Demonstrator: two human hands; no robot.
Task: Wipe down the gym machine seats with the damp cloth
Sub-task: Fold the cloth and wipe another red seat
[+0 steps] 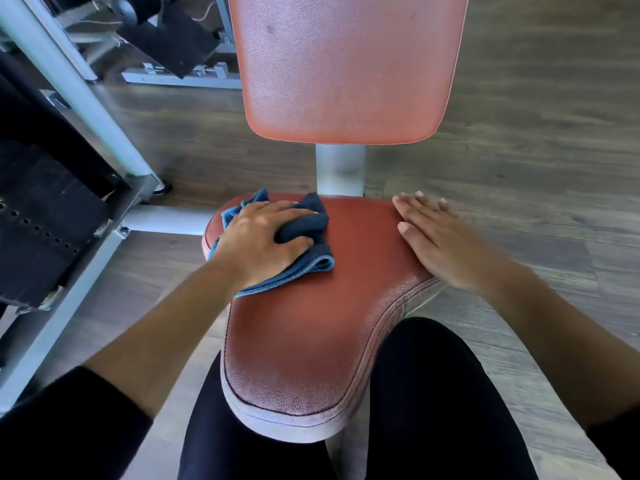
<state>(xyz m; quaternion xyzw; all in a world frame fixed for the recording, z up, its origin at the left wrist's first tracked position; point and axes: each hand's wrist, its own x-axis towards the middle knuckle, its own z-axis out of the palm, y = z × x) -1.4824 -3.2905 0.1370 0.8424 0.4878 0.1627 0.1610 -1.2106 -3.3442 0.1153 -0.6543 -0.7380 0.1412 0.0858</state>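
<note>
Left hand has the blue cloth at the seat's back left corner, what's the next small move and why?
Probably slide the left hand and bunched blue microfibre cloth rightward across the red padded seat: the cloth sits only on its back-left corner.

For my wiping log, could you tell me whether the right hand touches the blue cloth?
Apart. The head view shows bare red seat between the right hand and the blue cloth, which the left hand grips.

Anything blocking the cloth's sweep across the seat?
Only the right hand, lying flat on the far right corner of the seat pad. The pad between it and the blue cloth under the left hand is bare.
</note>
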